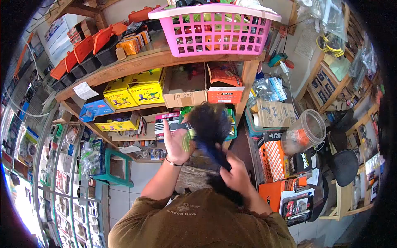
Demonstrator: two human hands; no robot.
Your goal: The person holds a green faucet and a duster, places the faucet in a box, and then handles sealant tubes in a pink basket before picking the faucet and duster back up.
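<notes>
My right hand [236, 173] is closed around a dark, blue-black feather duster [211, 124], whose bushy, blurred mass rises above and to the left of my fist. My left hand [178, 146] is turned palm up beside it, with the thumb stretched out. A yellow-green strip [187, 141] shows against that palm; I cannot make out what it is. Just above the palm, a short black handle-like piece [178, 126] with a shiny end meets the dark mass. The fingers of my left hand are partly hidden behind these things.
A pink basket [219, 35] full of packets stands on the wooden shelf [124, 66]. Below are yellow boxes [144, 89] and a cardboard box [184, 99]. A clear jar [304, 132] and orange boxes [273, 159] are at right; a green stool [115, 167] is at left.
</notes>
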